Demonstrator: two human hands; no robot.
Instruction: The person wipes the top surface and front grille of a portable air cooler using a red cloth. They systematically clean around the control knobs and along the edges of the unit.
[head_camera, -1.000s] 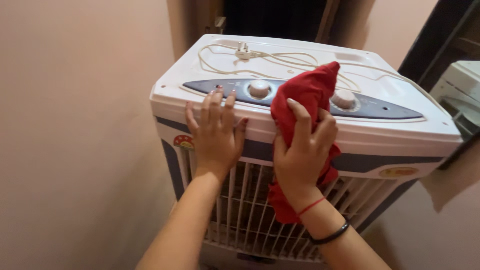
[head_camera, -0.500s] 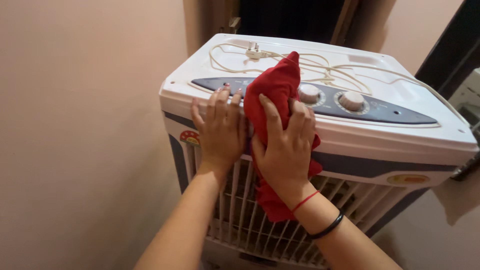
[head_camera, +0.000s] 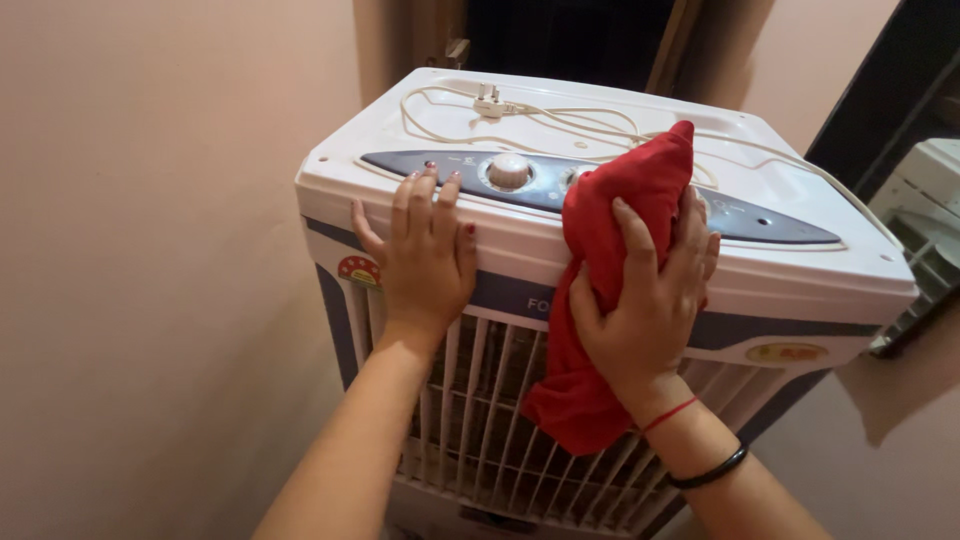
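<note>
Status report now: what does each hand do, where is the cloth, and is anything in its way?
Left hand flat on cooler front edge. Right hand presses red cloth on control panel. Knob and loose power cord close by.

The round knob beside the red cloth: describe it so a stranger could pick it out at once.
Start at the white air cooler and find the dark blue control strip across its top. The cream knob sits there, between the left hand and the red cloth. It is the only knob fully uncovered.
</note>
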